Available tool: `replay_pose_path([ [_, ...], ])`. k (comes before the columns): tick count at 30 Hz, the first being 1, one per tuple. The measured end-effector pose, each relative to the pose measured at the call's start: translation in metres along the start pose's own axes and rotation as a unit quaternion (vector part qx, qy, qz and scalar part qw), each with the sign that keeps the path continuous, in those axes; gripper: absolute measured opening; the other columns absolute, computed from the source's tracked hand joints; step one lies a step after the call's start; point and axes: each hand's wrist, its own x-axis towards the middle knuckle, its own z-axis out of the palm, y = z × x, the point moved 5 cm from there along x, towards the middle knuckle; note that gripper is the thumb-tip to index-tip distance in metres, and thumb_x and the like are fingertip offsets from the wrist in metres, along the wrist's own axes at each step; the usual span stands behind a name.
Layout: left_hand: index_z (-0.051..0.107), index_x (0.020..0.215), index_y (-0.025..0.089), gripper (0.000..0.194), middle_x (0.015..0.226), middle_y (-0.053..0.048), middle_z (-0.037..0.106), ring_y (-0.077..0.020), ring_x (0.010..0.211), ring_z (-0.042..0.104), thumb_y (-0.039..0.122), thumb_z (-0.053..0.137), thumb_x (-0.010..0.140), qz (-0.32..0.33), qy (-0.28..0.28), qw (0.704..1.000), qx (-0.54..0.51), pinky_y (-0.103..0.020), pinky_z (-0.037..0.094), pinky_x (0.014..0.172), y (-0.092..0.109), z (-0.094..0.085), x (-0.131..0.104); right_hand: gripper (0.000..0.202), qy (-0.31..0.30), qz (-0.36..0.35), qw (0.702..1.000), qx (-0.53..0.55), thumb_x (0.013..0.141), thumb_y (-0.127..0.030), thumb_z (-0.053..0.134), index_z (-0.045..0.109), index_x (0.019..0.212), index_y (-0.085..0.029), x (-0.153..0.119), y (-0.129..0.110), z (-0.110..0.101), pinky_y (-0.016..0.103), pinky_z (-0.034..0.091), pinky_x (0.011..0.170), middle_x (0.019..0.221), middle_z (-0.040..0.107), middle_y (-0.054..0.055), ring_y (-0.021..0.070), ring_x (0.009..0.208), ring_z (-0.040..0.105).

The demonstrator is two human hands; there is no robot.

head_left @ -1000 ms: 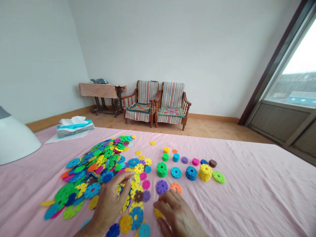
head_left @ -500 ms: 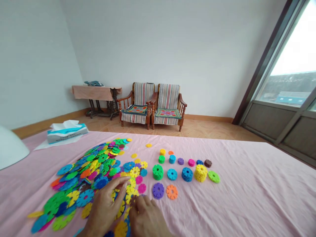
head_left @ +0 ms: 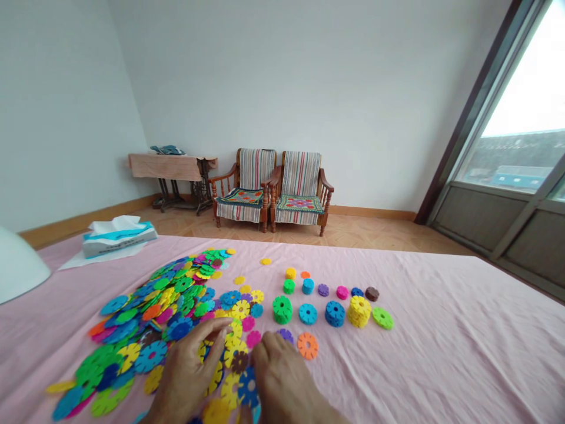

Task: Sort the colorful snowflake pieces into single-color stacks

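A large pile of colourful notched discs point(head_left: 176, 282) spreads over the left of the pink cloth. My left hand point(head_left: 189, 365) rests at the pile's near right edge, fingers curved and thumb apart from them, with nothing visible between. Just right of it, my right hand point(head_left: 282, 371) is closed, palm down, beside a blue disc point(head_left: 248, 387); whatever its fingers hold is hidden. Beyond its knuckles lies a partly covered purple disc point(head_left: 285, 336), and next to that an orange disc point(head_left: 308, 345). Farther back stand a green stack point(head_left: 282, 310), a blue stack point(head_left: 335, 313) and a yellow stack point(head_left: 359, 311).
Small discs and stacks, among them a brown one point(head_left: 372, 293), form rows behind the larger ones. A tissue box point(head_left: 119, 238) sits at the back left, near a white rounded object point(head_left: 20, 265). Two wooden chairs point(head_left: 271, 200) stand beyond the table.
My right hand has moved to the right, off the loose discs, uncovering a brown and a blue disc and partly covering the purple one. My left hand has hardly moved.
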Motion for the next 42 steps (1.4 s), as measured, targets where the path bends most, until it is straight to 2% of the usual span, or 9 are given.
replay_pose_path([
  [1,0.072,0.089,0.022,0.028,0.085,-0.003,0.078,-0.0183,0.077,0.075,0.039,0.050,0.087,0.001,0.001,1.000,0.000,-0.024,0.060,0.069,0.001,0.000,0.000,0.033,0.035,0.024,0.999,0.014,0.059,-0.025,0.063,0.059,0.089,-0.014,-0.005,0.010,-0.018,0.038,0.047,0.075,0.092,0.061,0.011,0.0281,0.087,0.056],
  [2,0.072,0.089,0.022,0.028,0.085,-0.002,0.078,-0.0181,0.077,0.075,0.039,0.050,0.088,0.001,0.003,1.000,0.000,-0.023,0.060,0.068,0.001,-0.001,0.000,0.027,0.064,0.043,0.997,0.024,0.064,-0.023,0.059,0.058,0.090,-0.016,-0.010,0.021,-0.036,0.038,0.045,0.078,0.093,0.060,0.010,0.0262,0.088,0.055],
  [5,0.072,0.088,0.022,0.027,0.084,-0.002,0.078,-0.0176,0.076,0.075,0.038,0.050,0.088,0.001,0.005,1.000,-0.001,-0.022,0.060,0.067,0.002,-0.001,0.000,0.021,0.113,0.092,0.989,0.009,0.068,-0.018,0.052,0.054,0.088,-0.017,-0.022,0.063,-0.077,0.035,0.040,0.077,0.089,0.058,0.008,0.0234,0.086,0.053],
  [9,0.072,0.085,0.022,0.027,0.081,-0.002,0.078,-0.0170,0.074,0.075,0.038,0.050,0.088,0.003,0.006,1.000,-0.004,-0.021,0.060,0.067,0.003,-0.001,0.001,0.017,0.117,0.132,0.981,-0.079,0.072,-0.021,0.053,0.056,0.088,-0.018,-0.031,0.118,-0.099,0.036,0.034,0.075,0.084,0.058,0.006,0.0238,0.081,0.051],
  [11,0.072,0.085,0.022,0.027,0.080,-0.002,0.078,-0.0169,0.073,0.075,0.038,0.050,0.088,0.005,0.007,1.000,-0.006,-0.021,0.060,0.066,0.003,0.000,0.001,0.018,0.102,0.131,0.980,-0.105,0.071,-0.021,0.054,0.058,0.088,-0.018,-0.032,0.134,-0.099,0.038,0.032,0.077,0.083,0.059,0.006,0.0245,0.083,0.051],
  [14,0.072,0.085,0.022,0.027,0.081,-0.002,0.078,-0.0170,0.073,0.075,0.038,0.050,0.088,0.006,0.009,1.000,-0.004,-0.021,0.060,0.065,0.004,-0.001,0.001,0.021,0.085,0.120,0.982,-0.117,0.070,-0.019,0.054,0.060,0.090,-0.018,-0.033,0.143,-0.093,0.039,0.030,0.081,0.086,0.061,0.006,0.0251,0.086,0.051],
  [26,0.072,0.088,0.022,0.027,0.087,-0.004,0.078,-0.0184,0.077,0.075,0.037,0.050,0.088,0.002,0.006,1.000,-0.003,-0.023,0.060,0.069,0.000,0.000,-0.001,0.021,0.082,0.136,0.980,-0.116,0.073,-0.021,0.054,0.063,0.092,-0.019,-0.033,0.148,-0.087,0.041,0.026,0.087,0.088,0.065,0.006,0.0249,0.089,0.054],
  [37,0.072,0.085,0.022,0.026,0.085,-0.003,0.078,-0.0185,0.076,0.075,0.036,0.050,0.087,0.001,0.002,1.000,-0.005,-0.023,0.060,0.067,0.003,-0.001,0.001,0.052,0.056,0.138,0.979,-0.143,0.071,-0.023,0.052,0.053,0.122,-0.012,-0.030,0.147,-0.076,0.047,0.022,0.094,0.103,0.066,0.012,0.0294,0.101,0.054],
  [42,0.072,0.088,0.022,0.026,0.084,-0.002,0.079,-0.0184,0.075,0.075,0.036,0.051,0.087,-0.008,0.006,1.000,-0.017,-0.023,0.060,0.067,0.001,-0.001,0.000,0.056,0.052,0.138,0.979,-0.141,0.072,-0.024,0.053,0.049,0.127,-0.016,-0.031,0.152,-0.070,0.047,0.021,0.096,0.103,0.066,0.010,0.0278,0.099,0.055],
])
